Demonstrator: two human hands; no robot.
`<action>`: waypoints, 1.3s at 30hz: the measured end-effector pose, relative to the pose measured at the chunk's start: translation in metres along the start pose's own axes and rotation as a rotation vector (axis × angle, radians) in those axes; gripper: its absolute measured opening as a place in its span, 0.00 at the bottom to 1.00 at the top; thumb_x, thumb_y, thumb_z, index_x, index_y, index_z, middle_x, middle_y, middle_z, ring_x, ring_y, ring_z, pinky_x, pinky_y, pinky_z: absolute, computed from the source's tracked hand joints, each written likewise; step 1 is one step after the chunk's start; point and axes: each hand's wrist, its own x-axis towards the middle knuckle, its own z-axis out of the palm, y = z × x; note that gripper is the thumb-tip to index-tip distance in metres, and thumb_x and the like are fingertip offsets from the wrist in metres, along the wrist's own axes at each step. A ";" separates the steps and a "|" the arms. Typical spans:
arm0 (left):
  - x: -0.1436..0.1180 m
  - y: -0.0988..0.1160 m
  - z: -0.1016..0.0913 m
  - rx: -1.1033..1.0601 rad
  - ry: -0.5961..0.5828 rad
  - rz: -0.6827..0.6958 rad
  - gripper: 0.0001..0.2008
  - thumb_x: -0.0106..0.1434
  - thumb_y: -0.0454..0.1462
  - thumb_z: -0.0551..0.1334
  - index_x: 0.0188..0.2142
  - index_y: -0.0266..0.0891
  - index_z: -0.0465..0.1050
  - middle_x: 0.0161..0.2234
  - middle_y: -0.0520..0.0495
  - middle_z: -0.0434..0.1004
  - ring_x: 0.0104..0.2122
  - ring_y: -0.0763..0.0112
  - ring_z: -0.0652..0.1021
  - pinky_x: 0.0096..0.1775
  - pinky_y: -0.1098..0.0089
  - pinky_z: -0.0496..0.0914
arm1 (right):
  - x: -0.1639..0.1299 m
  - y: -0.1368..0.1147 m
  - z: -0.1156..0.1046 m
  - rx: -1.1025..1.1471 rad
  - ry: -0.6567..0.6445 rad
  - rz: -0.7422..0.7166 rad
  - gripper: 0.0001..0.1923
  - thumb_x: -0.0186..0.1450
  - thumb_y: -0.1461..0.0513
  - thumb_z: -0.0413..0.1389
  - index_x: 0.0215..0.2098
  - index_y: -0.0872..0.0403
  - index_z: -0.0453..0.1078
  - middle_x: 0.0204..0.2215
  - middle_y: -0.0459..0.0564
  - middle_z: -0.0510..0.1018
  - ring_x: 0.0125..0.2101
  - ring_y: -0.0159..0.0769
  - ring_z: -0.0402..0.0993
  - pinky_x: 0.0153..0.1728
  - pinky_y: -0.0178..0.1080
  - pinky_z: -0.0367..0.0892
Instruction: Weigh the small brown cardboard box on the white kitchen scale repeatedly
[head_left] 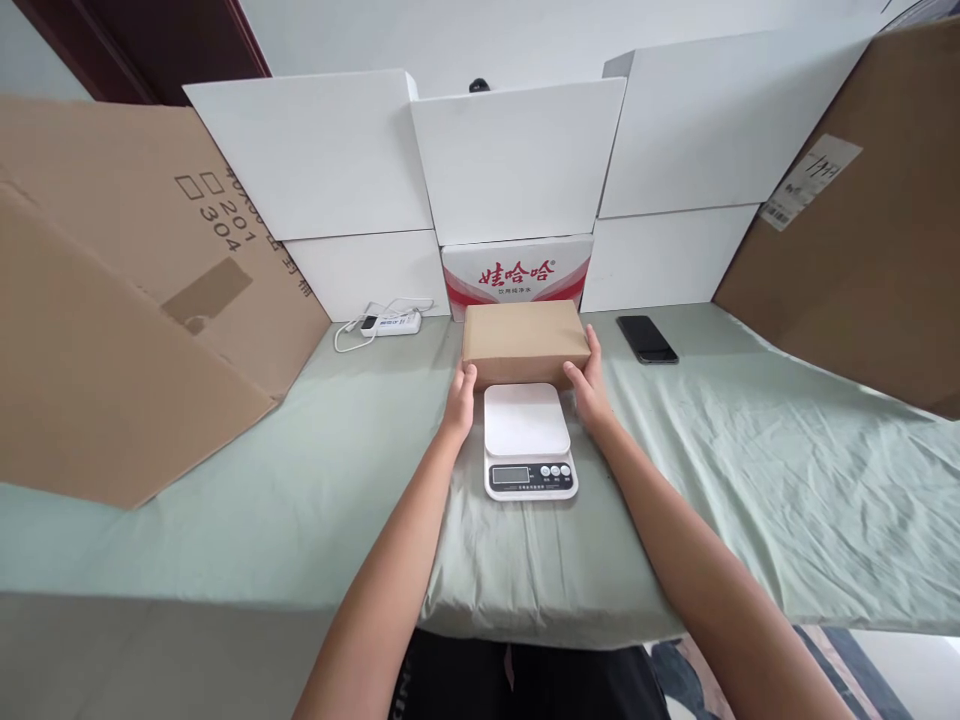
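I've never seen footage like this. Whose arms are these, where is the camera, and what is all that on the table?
There is no machine here: these are a person's own two bare arms, filmed by a camera worn on their head that looks forward and down. That is why the arms seem to grow out of the bottom of the picture.

The left hand and the right hand grip the two ends of a closed brown cardboard box. It sits at the far edge of a white kitchen scale with a small display and buttons.

Everything lies on a table covered with a pale green cloth. Also there are a dark phone on the right and a white power strip with its cord on the left. White boxes and large cardboard sheets stand around as walls.
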 end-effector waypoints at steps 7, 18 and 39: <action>-0.001 -0.003 -0.001 -0.008 0.012 -0.011 0.41 0.72 0.66 0.56 0.73 0.45 0.68 0.76 0.40 0.70 0.77 0.49 0.67 0.77 0.49 0.61 | 0.000 0.000 -0.001 0.009 -0.013 0.012 0.60 0.64 0.31 0.61 0.83 0.44 0.43 0.83 0.56 0.53 0.82 0.57 0.48 0.83 0.63 0.41; -0.007 0.003 0.001 -0.011 -0.010 -0.011 0.42 0.71 0.67 0.56 0.73 0.44 0.67 0.75 0.38 0.71 0.76 0.48 0.69 0.76 0.50 0.63 | -0.003 -0.003 -0.005 -0.030 -0.007 0.013 0.58 0.64 0.32 0.62 0.81 0.45 0.47 0.82 0.58 0.55 0.82 0.59 0.49 0.83 0.64 0.42; 0.002 -0.003 -0.004 0.028 0.043 -0.049 0.42 0.72 0.67 0.56 0.71 0.44 0.71 0.75 0.39 0.71 0.78 0.47 0.67 0.77 0.49 0.60 | -0.007 -0.004 0.004 -0.018 0.007 0.094 0.57 0.67 0.37 0.61 0.83 0.47 0.42 0.82 0.57 0.55 0.83 0.55 0.48 0.84 0.62 0.40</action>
